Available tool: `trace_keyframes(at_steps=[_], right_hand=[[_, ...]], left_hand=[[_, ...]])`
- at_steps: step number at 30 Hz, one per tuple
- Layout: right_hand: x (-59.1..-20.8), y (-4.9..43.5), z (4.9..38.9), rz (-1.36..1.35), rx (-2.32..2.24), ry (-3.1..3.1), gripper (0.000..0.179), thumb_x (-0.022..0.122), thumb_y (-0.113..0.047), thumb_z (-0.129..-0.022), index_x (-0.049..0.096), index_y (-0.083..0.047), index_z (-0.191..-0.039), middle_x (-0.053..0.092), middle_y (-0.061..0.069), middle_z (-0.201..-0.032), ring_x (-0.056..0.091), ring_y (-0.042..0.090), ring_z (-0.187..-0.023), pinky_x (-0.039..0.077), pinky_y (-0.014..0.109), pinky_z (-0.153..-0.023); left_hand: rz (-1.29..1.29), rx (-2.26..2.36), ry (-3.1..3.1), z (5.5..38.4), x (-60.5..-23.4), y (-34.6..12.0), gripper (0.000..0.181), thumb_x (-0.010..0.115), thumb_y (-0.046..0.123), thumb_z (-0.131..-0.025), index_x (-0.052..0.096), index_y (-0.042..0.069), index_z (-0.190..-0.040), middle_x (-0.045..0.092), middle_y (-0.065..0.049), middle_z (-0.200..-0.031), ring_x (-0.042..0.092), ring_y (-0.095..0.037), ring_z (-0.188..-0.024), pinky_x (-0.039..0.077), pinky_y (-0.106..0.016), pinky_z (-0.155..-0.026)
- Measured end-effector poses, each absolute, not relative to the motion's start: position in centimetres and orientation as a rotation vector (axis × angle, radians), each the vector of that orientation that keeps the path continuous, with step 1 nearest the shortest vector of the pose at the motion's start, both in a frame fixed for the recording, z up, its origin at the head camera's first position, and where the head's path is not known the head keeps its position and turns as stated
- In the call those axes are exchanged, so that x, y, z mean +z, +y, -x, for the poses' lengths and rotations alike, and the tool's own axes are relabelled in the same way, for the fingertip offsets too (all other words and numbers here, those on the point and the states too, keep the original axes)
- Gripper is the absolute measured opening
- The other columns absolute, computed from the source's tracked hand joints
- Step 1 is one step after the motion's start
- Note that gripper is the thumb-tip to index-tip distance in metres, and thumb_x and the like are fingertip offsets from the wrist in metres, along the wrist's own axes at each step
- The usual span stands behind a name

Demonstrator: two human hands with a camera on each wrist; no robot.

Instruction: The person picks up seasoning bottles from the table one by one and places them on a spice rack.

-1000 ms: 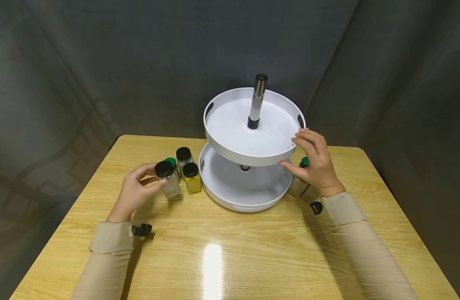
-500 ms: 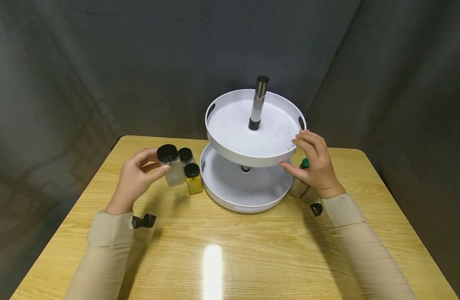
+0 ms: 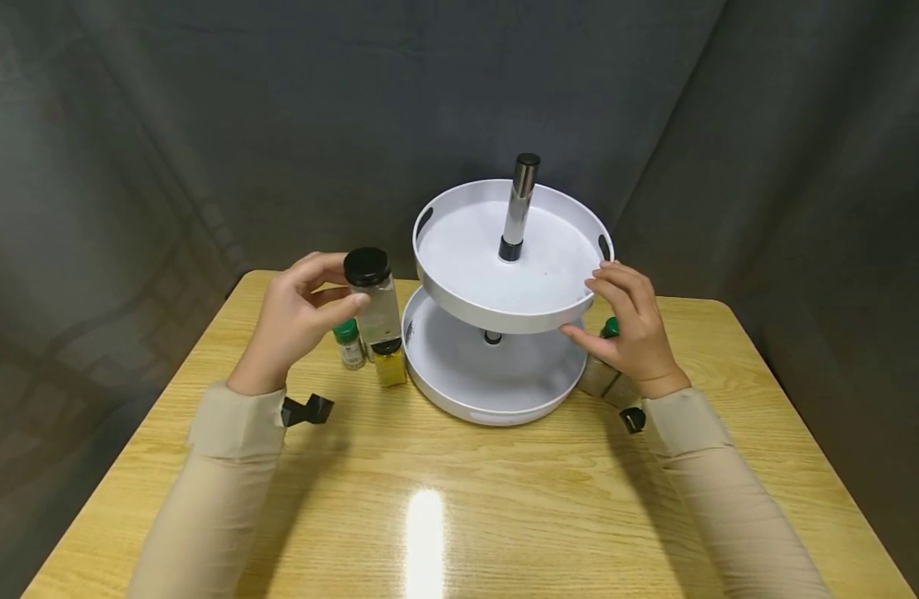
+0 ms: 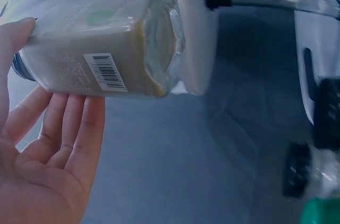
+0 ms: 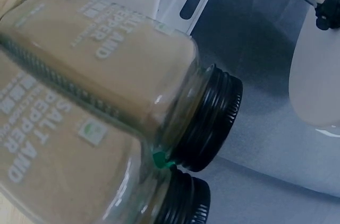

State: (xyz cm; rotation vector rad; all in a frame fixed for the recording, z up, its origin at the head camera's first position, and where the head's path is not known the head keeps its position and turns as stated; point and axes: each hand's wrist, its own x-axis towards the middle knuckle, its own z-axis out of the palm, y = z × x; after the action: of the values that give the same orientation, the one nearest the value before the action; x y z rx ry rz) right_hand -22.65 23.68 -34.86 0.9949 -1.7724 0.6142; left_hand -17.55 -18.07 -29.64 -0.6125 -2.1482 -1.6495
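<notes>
My left hand (image 3: 290, 324) grips a square clear spice jar (image 3: 378, 312) with a black lid and holds it raised beside a white two-tier turntable. In the left wrist view the jar (image 4: 79, 43) shows a barcode and pale tan contents; fingers support it from one side, thumb on the other. My right hand (image 3: 634, 329) pinches the rim of the upper tray (image 3: 466, 270), fingers over the edge and thumb low on the wall. Bare inside, the lower tray (image 3: 481, 378) sits underneath. The held jar partly covers a yellow spice jar (image 3: 391, 368).
A small green-lidded jar (image 3: 350, 348) stands left of the yellow one. Right of the turntable, partly behind my right hand, are salt and pepper jars (image 5: 122, 59) with black lids. A metal post (image 3: 516, 208) rises from the upper tray. A dark curtain (image 3: 317, 125) hangs behind the table.
My left hand has lifted the spice jar off the table area and carried it up and right toward the turntable, uncovering the green-lidded jar. The right hand stays at the upper tray's rim.
</notes>
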Motion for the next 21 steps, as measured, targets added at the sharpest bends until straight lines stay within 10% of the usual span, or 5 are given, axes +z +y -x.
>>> trace_keyframes(at_steps=[21], right_hand=[[-35.0, 23.6, 22.9, -0.988, 0.628, -1.775, 0.064, 0.071, -0.057, -0.090, 0.064, 0.004, -0.111, 0.059, 0.024, -0.115, 0.055, 0.041, -0.117, 0.041, 0.045, -0.114]], left_hand=[[0.750, -1.727, -2.080, 18.8, -24.4, -13.8, 0.038, 0.080, 0.002, -0.086, 0.071, 0.002, -0.123, 0.064, -0.008, -0.110, 0.066, -0.023, -0.102, 0.058, -0.029, -0.091]])
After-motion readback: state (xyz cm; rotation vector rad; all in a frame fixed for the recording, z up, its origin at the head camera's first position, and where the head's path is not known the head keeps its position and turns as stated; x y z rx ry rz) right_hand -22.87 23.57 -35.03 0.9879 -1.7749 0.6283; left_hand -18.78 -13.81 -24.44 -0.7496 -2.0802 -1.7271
